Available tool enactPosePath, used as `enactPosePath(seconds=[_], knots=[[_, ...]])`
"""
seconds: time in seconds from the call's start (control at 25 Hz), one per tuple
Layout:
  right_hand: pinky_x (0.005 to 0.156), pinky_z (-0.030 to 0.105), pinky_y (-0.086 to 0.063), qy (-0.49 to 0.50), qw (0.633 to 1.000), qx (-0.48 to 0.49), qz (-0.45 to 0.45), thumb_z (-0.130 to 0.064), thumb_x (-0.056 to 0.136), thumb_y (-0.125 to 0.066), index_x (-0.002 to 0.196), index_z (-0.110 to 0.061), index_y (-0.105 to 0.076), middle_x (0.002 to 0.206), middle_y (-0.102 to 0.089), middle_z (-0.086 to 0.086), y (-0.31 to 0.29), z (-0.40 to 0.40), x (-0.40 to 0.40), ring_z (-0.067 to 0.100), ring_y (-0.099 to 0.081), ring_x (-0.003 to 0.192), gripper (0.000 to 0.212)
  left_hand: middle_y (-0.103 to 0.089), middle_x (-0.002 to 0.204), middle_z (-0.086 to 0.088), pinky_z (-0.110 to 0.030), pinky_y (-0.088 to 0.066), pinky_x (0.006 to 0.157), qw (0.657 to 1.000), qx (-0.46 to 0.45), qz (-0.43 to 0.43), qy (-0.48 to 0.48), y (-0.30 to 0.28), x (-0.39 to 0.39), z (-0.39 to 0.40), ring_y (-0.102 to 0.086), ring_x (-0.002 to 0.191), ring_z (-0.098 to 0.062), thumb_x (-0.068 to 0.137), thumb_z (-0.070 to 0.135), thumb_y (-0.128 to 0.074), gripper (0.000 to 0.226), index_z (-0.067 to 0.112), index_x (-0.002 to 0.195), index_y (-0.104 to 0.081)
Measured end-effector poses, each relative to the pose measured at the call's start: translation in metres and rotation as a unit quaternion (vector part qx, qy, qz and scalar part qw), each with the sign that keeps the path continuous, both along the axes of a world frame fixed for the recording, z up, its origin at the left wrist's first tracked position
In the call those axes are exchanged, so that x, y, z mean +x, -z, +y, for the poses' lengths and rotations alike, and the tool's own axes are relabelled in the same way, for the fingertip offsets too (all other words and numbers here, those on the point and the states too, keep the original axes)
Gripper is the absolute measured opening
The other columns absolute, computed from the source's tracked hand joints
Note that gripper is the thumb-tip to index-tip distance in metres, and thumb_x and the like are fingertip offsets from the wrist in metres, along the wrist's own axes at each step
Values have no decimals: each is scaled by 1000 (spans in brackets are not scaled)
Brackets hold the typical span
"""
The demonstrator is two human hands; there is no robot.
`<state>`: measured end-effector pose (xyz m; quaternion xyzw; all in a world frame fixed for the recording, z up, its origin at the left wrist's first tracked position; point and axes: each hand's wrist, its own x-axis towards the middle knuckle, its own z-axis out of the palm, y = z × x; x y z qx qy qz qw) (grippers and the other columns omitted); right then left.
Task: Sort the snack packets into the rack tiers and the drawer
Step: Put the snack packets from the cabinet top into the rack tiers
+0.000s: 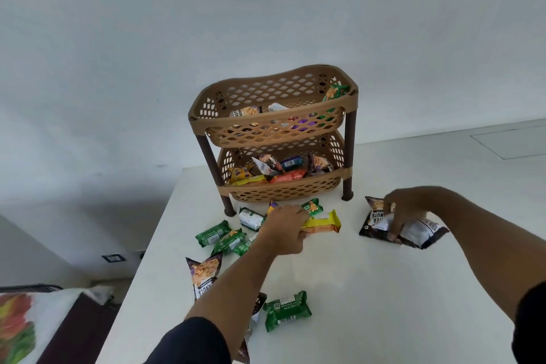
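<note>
A brown two-tier plastic rack (pixel 274 127) stands at the back of the white table, with packets in both baskets. In front of it my left hand (pixel 285 226) closes on a yellow and orange packet (pixel 325 223). To the right, my right hand (pixel 406 210) grips a dark peanut packet (pixel 413 232) lying on the table. Several green packets (pixel 221 235) lie left of my left hand. A peanut packet (pixel 204 273) lies by my left forearm, and another green packet (pixel 286 310) lies nearer me. No drawer is in view.
The white table (pixel 384 289) ends at its left edge, beyond which the floor drops away. A bed with a colourful cover (pixel 26 325) sits at the lower left. A white wall rises behind the rack.
</note>
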<state>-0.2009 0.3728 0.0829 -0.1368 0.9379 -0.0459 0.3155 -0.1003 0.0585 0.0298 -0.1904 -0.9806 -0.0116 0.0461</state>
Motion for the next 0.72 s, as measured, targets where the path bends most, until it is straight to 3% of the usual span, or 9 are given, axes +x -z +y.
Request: enactPosePath(seconds=[0.16, 0.24, 0.36, 0.48, 0.6, 0.72], knots=[[67, 24, -53, 6, 982, -188, 26, -52, 59, -93, 107, -30, -66, 110, -64, -3, -31, -44, -13, 14, -65, 94, 59, -64, 118, -3, -40, -46, 95, 995, 72, 44, -60, -28, -11, -19, -58, 109, -25, 86, 38, -62, 45, 18, 126, -62], [64, 24, -52, 48, 956, -288, 33, -43, 65, -92, 108, -24, -67, 108, -69, 3, -36, -68, -16, 19, -69, 92, 54, -66, 111, -3, -36, -50, 84, 983, 141, 55, -108, -38, -19, -27, -60, 101, -23, 85, 38, -64, 42, 17, 121, -65], [59, 27, -53, 113, 926, -358, 45, -40, 71, -90, 109, -18, -66, 100, -71, 6, -34, -101, -20, 22, -72, 87, 49, -63, 85, -1, -27, -42, 58, 948, 253, 60, -184, -49, -31, -35, -59, 76, -18, 85, 37, -65, 29, 14, 102, -69], [53, 27, -56, 216, 881, -417, 48, -36, 74, -89, 102, -18, -63, 91, -73, 5, -29, -127, -24, 19, -74, 77, 42, -56, 62, 14, -19, -32, 47, 911, 324, 74, -244, -55, -37, -40, -55, 58, -7, 82, 36, -68, 14, 22, 83, -68], [56, 31, -59, 309, 828, -468, -2, -25, 80, -85, 109, -9, -63, 92, -75, 10, -26, -144, -31, 22, -75, 79, 40, -55, 66, 19, -19, -32, 47, 872, 376, 43, -312, -57, -45, -43, -52, 61, 0, 80, 38, -70, 15, 31, 89, -61], [57, 32, -59, 354, 778, -517, -41, -19, 86, -80, 116, -4, -63, 96, -75, 12, -24, -157, -39, 23, -74, 81, 38, -57, 73, 16, -20, -35, 50, 819, 442, -4, -366, -55, -57, -46, -53, 68, -2, 78, 32, -69, 17, 27, 92, -60]])
